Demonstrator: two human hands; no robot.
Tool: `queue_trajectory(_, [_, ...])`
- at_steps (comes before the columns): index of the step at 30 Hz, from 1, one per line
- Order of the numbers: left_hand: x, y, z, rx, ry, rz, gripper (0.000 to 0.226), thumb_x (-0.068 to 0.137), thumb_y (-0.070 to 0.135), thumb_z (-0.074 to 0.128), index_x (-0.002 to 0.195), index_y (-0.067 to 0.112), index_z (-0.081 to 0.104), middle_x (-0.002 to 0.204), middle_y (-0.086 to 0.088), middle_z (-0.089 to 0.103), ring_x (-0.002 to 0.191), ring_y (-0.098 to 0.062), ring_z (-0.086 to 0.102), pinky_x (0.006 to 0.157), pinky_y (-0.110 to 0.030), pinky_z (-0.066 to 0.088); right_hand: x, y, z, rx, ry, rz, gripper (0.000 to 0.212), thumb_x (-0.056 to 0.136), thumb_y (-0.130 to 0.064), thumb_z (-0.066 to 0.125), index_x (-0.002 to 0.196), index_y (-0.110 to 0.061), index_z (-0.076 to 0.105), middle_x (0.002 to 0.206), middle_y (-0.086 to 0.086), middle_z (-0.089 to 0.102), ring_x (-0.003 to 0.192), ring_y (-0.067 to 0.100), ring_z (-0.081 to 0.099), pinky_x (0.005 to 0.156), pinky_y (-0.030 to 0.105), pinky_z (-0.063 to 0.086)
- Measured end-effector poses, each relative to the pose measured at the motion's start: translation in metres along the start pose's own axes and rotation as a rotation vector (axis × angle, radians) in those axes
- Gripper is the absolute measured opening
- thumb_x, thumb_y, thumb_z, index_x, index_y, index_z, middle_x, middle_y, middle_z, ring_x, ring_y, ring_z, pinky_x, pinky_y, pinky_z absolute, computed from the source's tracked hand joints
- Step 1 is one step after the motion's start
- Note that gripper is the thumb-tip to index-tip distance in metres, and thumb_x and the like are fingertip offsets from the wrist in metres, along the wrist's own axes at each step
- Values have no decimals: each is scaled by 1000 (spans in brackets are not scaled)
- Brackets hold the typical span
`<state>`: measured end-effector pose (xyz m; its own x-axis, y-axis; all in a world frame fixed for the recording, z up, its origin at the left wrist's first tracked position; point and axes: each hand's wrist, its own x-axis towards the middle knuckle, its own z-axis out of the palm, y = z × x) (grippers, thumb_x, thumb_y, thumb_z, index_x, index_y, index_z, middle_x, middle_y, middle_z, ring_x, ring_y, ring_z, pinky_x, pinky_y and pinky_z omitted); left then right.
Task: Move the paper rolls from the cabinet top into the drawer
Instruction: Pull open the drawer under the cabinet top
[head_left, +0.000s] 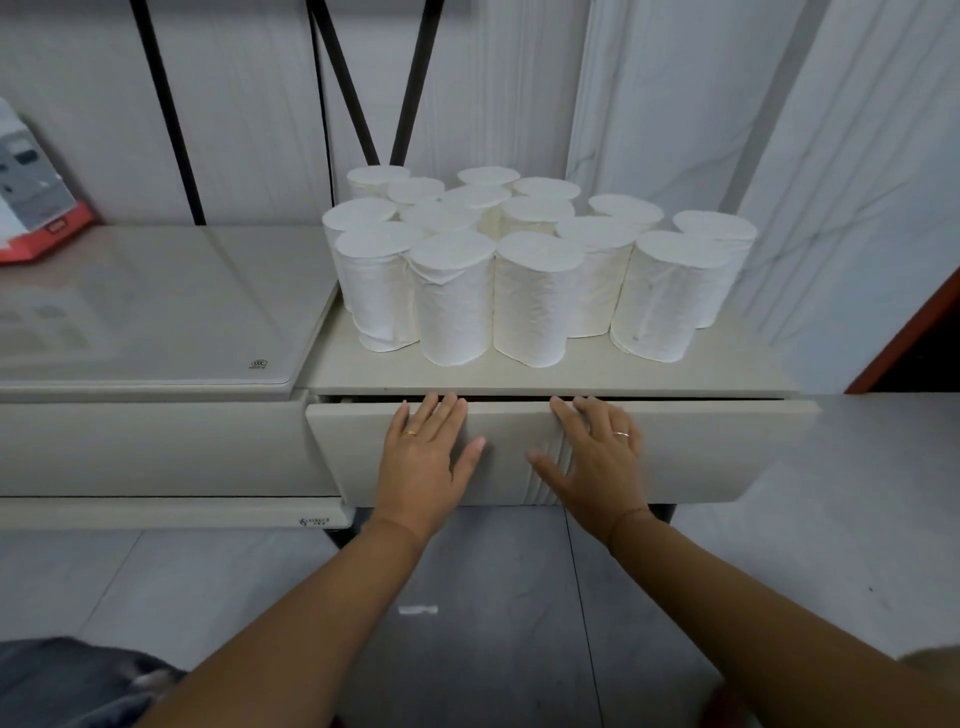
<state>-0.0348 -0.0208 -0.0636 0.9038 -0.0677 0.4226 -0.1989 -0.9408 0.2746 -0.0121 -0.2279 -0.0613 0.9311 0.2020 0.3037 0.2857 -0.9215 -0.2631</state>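
Note:
Several white paper rolls (530, 291) stand upright in a tight cluster on the beige cabinet top (727, 364). Just below it the drawer front (727, 447) shows a thin dark gap along its upper edge. My left hand (426, 457) lies flat on the drawer front, left of centre, fingertips hooked over its top edge. My right hand (597, 457) rests the same way right of centre, fingers spread, thumb pointing inward. Neither hand holds a roll. The inside of the drawer is hidden.
A glossy glass-topped unit (156, 322) adjoins the cabinet on the left, with a red and white box (31, 208) at its back. Dark metal rods (171, 119) lean against the marbled wall behind. Grey floor tiles lie below, with a small white scrap (418, 609).

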Motion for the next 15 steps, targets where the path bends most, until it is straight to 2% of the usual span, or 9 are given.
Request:
queue_trajectory(4, [-33,-1,-7,37,21,54,54,95,47,36,134,14,50,137,-5,53,130,-22,44,113,-40,20,-30,2,-10,19,-8,-37,71,76,-65,53,132,-22,51,121,6,51,116,31,43,102,44,35])
queue_trajectory(8, [-46,3,-22,75,-8,103,59,88,62,37,124,18,54,119,-2,57,110,-21,46,99,-34,25,-31,2,-34,19,-78,-79,65,73,-71,48,118,-24,58,108,0,49,104,20,43,94,35,34])
queue_trajectory(11, [-41,7,-36,-36,-83,97,52,83,61,48,112,19,60,104,-1,58,96,-21,50,86,-33,33,-32,1,-49,69,-136,-104,52,74,-60,65,106,-20,64,100,-2,53,96,17,48,88,30,36])
queue_trajectory(15, [-48,8,-53,-228,-238,61,35,77,51,66,96,22,59,92,6,61,84,-16,55,72,-32,42,-51,-6,-61,198,-298,-50,40,71,-43,77,97,-19,59,95,-2,60,88,19,56,81,34,47])
